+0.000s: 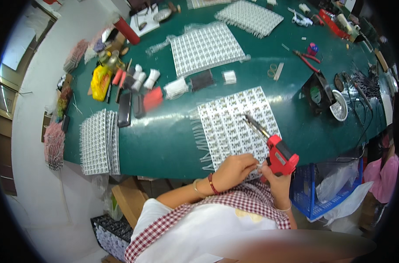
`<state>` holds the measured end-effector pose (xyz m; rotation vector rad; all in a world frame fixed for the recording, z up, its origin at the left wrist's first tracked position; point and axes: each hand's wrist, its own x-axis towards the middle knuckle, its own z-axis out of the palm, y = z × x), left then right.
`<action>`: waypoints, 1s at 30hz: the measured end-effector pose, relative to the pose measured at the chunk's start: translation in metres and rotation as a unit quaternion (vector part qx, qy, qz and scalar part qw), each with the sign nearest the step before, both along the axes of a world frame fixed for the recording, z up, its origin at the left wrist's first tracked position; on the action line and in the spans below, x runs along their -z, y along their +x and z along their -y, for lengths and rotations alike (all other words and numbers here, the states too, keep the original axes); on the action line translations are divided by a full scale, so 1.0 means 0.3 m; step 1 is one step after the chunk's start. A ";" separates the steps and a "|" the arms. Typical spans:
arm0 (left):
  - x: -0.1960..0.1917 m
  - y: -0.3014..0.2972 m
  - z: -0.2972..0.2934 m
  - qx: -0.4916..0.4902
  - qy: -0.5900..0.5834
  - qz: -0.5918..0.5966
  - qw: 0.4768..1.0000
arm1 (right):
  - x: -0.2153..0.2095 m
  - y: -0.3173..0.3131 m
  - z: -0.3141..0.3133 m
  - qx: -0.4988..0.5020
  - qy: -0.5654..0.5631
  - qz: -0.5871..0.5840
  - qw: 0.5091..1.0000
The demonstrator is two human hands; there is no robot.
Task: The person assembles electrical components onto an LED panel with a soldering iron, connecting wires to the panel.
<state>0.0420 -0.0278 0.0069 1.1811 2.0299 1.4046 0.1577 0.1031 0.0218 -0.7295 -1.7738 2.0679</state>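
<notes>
My right hand [275, 180] is wrapped round the grip of a red and black soldering gun [281, 157], its thin metal tip slanting up and left over a white sheet of small circuit boards [228, 125]. Thin pale strands stick out along the sheet's left edge. At the sheet's near edge my left hand [238, 170] is closed, fingertips pinched together beside my right thumb. What they hold, if anything, is too small to make out.
More board sheets lie at the far side [208, 48] and in a left stack [98, 142]. White wire bundles [176, 87], a phone [124, 109], red-handled pliers [308, 60] and a black stand with a white dish [338, 106] surround the work. A blue crate [313, 193] stands below the right edge.
</notes>
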 end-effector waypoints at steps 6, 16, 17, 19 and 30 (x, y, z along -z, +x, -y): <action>-0.010 -0.036 -0.001 0.026 0.038 0.025 0.999 | 0.022 -0.003 -0.014 -0.003 -0.035 0.009 0.999; 0.005 -0.049 0.000 0.038 0.027 0.047 0.998 | 0.027 -0.027 -0.031 -0.016 -0.067 0.010 0.998; -0.004 -0.057 0.003 0.037 0.027 0.050 0.998 | 0.027 -0.029 -0.030 -0.009 -0.059 0.002 0.998; 0.016 -0.092 0.009 0.002 0.016 -0.001 1.000 | 0.029 -0.026 -0.038 -0.006 -0.054 -0.004 0.999; 0.148 -0.322 0.058 -0.031 -0.050 -0.347 0.936 | 0.053 0.042 -0.078 0.015 -0.005 0.065 0.998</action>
